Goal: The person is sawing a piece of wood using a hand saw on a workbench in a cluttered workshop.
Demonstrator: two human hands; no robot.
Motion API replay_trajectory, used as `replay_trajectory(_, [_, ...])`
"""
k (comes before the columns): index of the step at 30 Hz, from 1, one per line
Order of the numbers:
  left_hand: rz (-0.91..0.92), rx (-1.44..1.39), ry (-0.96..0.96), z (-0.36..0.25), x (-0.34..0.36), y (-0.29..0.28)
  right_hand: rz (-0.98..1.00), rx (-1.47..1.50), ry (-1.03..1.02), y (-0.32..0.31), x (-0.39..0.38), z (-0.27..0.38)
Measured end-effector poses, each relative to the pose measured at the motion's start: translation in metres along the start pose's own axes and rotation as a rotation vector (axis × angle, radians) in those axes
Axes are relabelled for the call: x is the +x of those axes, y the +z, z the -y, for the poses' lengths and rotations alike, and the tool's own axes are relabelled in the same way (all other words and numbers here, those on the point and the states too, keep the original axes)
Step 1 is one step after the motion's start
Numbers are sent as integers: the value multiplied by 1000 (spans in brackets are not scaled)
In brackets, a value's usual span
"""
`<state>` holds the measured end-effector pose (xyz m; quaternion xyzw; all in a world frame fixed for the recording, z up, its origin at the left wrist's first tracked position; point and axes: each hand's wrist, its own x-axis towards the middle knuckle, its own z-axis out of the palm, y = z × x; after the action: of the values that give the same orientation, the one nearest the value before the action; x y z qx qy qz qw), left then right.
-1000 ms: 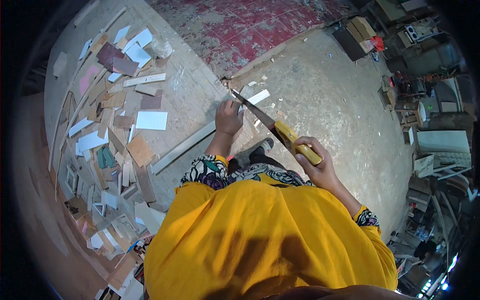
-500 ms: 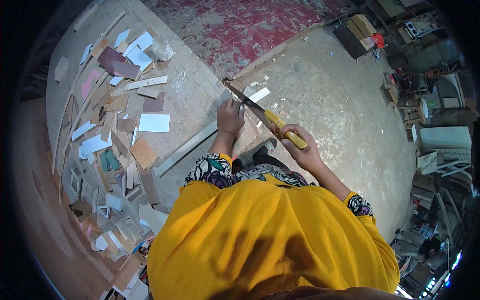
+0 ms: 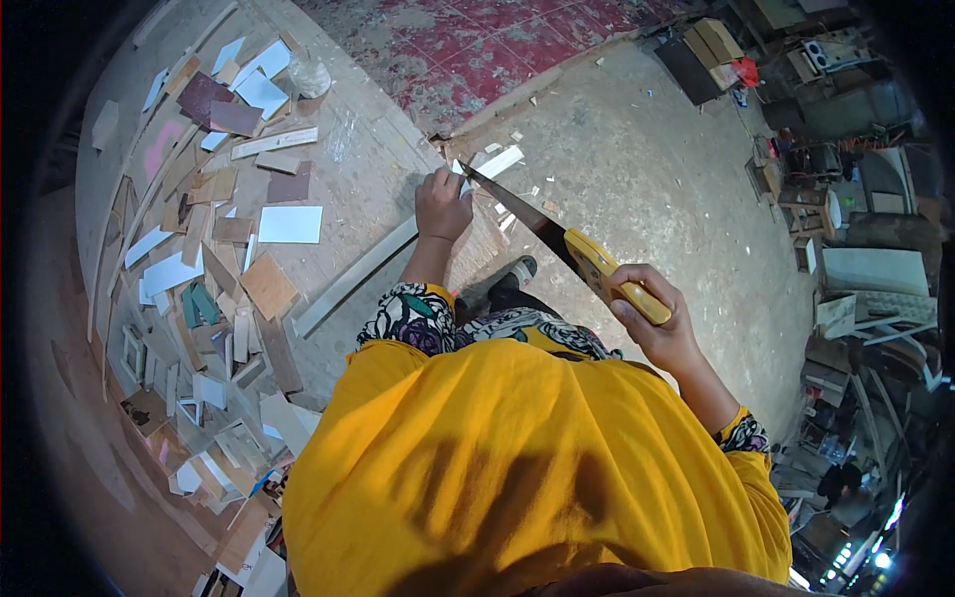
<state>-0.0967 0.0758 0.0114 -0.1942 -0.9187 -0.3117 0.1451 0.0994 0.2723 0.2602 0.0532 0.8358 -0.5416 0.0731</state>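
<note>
Diagonally, the saw [image 3: 545,231] stretches between the hands [image 3: 444,207] [image 3: 659,318].

Red tiles [image 3: 497,70] (dusty); white panel [image 3: 290,225]; brown box [image 3: 717,40].

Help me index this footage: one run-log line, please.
left hand: on pale wood strip; right hand: gripping yellow-handled saw; blade: across strip; board pieces: scattered at left
</note>
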Motion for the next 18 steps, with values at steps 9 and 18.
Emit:
replay_trajectory(9, [40,66,-28,0,-1,0,37,0,51,-4,11,20])
replay_trajectory(18, [48,-18,-27,3,-1,5,43,86,131,-13,44,37])
